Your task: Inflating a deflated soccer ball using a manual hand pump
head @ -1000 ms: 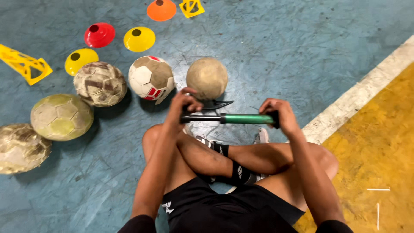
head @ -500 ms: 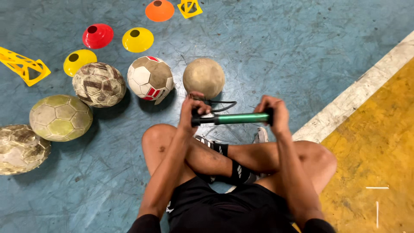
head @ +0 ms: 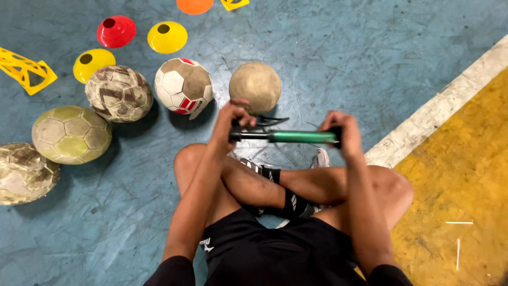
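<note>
Item: hand pump (head: 296,136), green barrel with black ends, held level at frame centre, above the crossed legs (head: 275,185) of a seated person. A thin black hose (head: 272,122) loops from its left end, its tip not clearly visible.

Left hand (head: 230,121): fingers curled tight around the pump's black left end.
Right hand (head: 341,132): fingers wrapped closed around the right end of the barrel.

Adjacent: tan ball (head: 255,87), just above the left hand, apart from the pump. Red-and-white ball (head: 182,86) beside it, left of centre. Worn brown-white ball (head: 119,94), yellowish ball (head: 71,134) and a scuffed ball (head: 21,172) run toward the left edge.

Upper left: red disc cone (head: 116,30), two yellow disc cones (head: 166,36) (head: 93,63), a yellow frame marker (head: 21,69). Orange cone (head: 194,5) at top edge.

Surface: blue floor (head: 344,53), a white line (head: 439,106) and a yellow zone (head: 465,201) at right.

Risk, judged: with the pump held free in the air, an uneven push could kink the hose or make a hand slip off the smooth barrel; the round balls nearby could roll away if knocked by a knee.
</note>
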